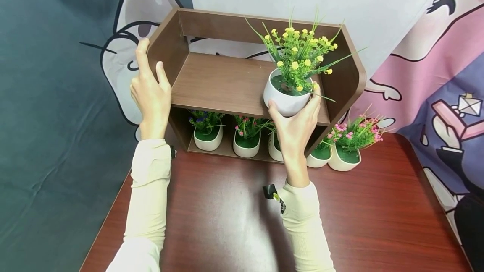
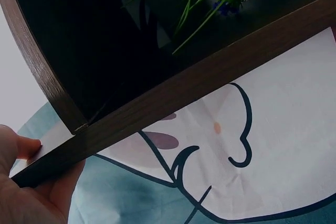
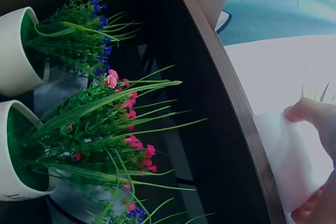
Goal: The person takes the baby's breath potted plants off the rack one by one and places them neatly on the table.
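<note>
My right hand (image 1: 296, 127) holds a white pot of yellow artificial flowers (image 1: 298, 56), thumb at its near side and fingers round the right. The pot stands at the front right of the upper board of a brown two-tier shelf (image 1: 223, 81). In the right wrist view the white pot (image 3: 289, 156) shows beside the board's edge, its flowers mostly out of frame. My left hand (image 1: 151, 95) is at the shelf's left side panel. The left wrist view shows this hand (image 2: 31, 187) gripping the panel (image 2: 58, 161) between thumb and fingers.
On the lower tier stand several white pots, including one with blue flowers (image 1: 208, 137) and one with pink flowers (image 1: 247, 142). Two more pots, one a pink-flowered pot (image 1: 345, 158), stand on the reddish-brown table (image 1: 393, 205) right of the shelf. Printed cloth (image 1: 419, 70) hangs behind.
</note>
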A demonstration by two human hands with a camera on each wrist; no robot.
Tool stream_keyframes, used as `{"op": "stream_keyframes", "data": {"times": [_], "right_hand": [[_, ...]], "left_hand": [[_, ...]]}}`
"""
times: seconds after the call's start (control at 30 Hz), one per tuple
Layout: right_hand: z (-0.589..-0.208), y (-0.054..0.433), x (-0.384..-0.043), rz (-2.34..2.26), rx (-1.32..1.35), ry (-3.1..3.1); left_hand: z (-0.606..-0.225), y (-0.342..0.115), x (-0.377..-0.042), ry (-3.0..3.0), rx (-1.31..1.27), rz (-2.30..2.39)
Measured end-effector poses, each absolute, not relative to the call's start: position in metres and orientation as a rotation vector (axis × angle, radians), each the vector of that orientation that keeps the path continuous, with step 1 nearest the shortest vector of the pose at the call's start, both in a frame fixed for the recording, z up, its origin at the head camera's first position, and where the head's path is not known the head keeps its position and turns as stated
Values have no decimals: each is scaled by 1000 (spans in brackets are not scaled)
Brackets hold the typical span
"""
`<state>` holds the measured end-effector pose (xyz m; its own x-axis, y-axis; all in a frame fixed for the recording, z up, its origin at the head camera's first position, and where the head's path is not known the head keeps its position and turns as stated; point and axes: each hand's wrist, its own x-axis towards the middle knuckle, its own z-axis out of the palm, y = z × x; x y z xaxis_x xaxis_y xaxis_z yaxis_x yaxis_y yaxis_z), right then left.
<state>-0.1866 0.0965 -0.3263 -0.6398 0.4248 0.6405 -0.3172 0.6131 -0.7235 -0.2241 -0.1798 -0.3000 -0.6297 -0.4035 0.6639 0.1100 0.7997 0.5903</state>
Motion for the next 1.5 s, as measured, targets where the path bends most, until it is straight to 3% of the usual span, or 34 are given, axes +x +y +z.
{"op": "stream_keyframes", "data": {"times": [0.47, 0.87, 1.03, 1.13, 1.33, 1.5], "right_hand": [[-325, 113, -183, 1147, 28, -1988], [-327, 135, -139, 1172, 151, -2054], [-344, 144, -112, 1737, 454, -1852], [-360, 149, -92, 1946, 494, -1768], [-389, 167, -67, 1480, 418, -2047], [-411, 182, -51, 1596, 198, -2118]], "left_hand": [[-298, -174, -229, -2129, 229, -761], [-295, -173, -232, -2126, 198, -771], [-294, -174, -230, -2117, 212, -765], [-293, -176, -230, -2107, 217, -764], [-290, -178, -229, -2098, 210, -762], [-292, -180, -226, -2117, 233, -773]]}}
